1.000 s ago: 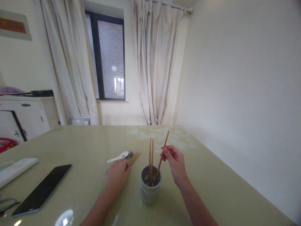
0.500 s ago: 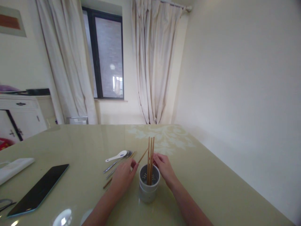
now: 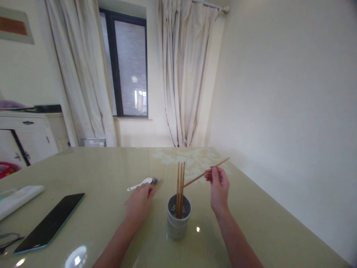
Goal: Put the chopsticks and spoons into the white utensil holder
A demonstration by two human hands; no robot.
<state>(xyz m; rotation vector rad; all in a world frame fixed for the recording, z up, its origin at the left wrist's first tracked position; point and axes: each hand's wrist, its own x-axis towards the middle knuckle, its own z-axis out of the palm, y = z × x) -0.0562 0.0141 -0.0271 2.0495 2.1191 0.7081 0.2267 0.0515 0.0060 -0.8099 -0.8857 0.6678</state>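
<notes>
My right hand [image 3: 219, 188] pinches a wooden chopstick [image 3: 197, 179] by its middle, right of a grey cup [image 3: 178, 227]. The chopstick slants, its lower left end at the upright ones. Several wooden chopsticks [image 3: 180, 186] stand in the cup, which has small holes in its bottom. To the left of the cup, my left hand [image 3: 139, 204] lies low over the utensils, fingers curled on the wooden chopsticks [image 3: 158, 184] whose ends poke out past it. A white spoon [image 3: 141, 184] and a metal spoon [image 3: 154, 181] lie just beyond that hand, partly covered by it.
A black tablet [image 3: 50, 223] lies on the left of the glossy table [image 3: 106, 167], with a white power strip [image 3: 21, 199] beyond it and dark-framed glasses [image 3: 9, 240] nearer. A wall [image 3: 279, 111] runs along the table's right side.
My right hand has moved right and up from behind the cup, carrying a chopstick. My left hand has drawn back left onto the utensils, away from the chopstick it was holding near the cup.
</notes>
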